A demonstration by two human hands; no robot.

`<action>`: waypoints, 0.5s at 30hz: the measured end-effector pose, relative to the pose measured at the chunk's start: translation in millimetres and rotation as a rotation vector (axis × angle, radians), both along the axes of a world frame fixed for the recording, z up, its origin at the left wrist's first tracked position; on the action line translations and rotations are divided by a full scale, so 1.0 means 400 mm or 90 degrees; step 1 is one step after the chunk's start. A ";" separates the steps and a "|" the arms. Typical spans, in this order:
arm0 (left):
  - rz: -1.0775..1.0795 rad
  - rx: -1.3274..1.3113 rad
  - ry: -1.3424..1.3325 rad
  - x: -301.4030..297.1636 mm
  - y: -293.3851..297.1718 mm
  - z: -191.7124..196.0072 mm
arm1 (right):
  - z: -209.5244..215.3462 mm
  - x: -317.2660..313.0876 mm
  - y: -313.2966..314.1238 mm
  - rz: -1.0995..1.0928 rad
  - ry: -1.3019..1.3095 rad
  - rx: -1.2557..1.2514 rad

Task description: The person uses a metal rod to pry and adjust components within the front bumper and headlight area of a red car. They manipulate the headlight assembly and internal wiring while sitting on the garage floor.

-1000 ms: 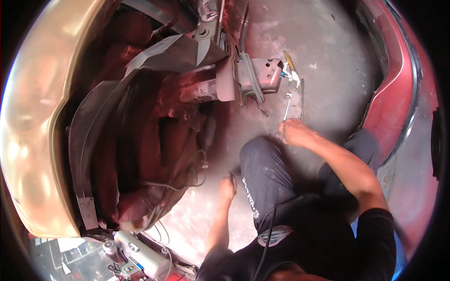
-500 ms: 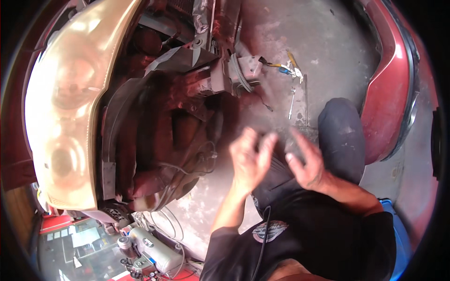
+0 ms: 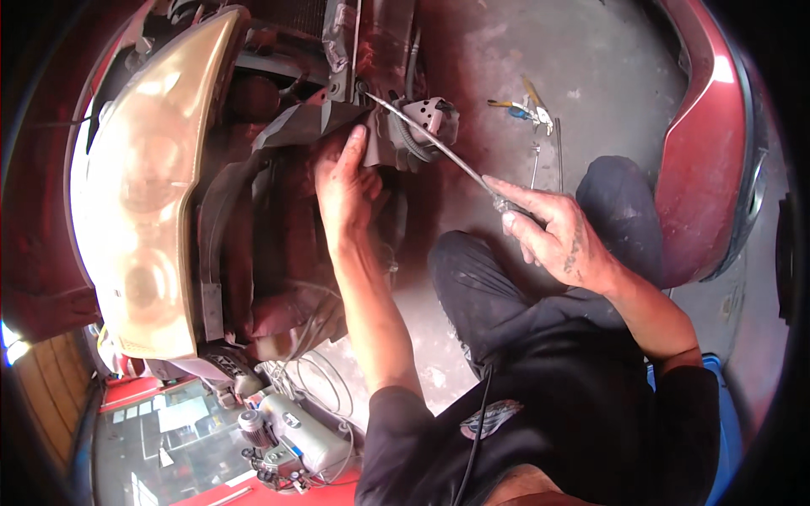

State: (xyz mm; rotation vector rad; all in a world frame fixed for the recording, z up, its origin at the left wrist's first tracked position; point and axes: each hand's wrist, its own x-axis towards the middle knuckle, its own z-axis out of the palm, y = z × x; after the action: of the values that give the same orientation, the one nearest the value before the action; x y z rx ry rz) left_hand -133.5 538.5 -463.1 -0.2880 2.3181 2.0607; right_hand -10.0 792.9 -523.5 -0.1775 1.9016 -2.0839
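Observation:
My right hand [image 3: 553, 236] grips a long thin screwdriver [image 3: 439, 148] by its handle. Its shaft slants up to the left and its tip sits at the car's front frame near a grey bracket [image 3: 426, 118]. My left hand [image 3: 344, 187] lies flat, fingers up, on the dark inner panel [image 3: 287, 126] beside the large yellowed headlight [image 3: 143, 194]. The two hands are apart, the bracket between them. My knees in dark trousers are below the hands.
A detached red bumper [image 3: 704, 152] curves along the right. Pliers with yellow and blue handles [image 3: 523, 108] and thin metal rods [image 3: 548, 156] lie on the concrete floor beyond my knee. Loose wires and a grey engine part [image 3: 295, 430] sit at lower left.
Both hands were empty in front of my chest half a second ago. Now the right one holds the screwdriver up at the frame and the left one has reached onto the inner panel.

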 end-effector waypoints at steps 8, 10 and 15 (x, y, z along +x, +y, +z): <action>-0.063 0.152 -0.101 -0.031 -0.022 -0.006 | 0.003 -0.013 0.011 -0.024 0.079 0.048; -0.064 0.162 -0.104 -0.033 -0.022 -0.006 | 0.016 -0.018 0.018 -0.016 0.093 0.071; -0.070 0.156 -0.096 -0.033 -0.026 -0.007 | 0.043 -0.026 0.014 -0.011 0.117 0.090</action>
State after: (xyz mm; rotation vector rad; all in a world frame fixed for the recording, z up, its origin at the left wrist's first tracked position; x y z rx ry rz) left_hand -146.8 528.2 -465.7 -0.2896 1.9282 2.1572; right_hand -20.5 798.5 -506.5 -0.3306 2.1566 -1.9945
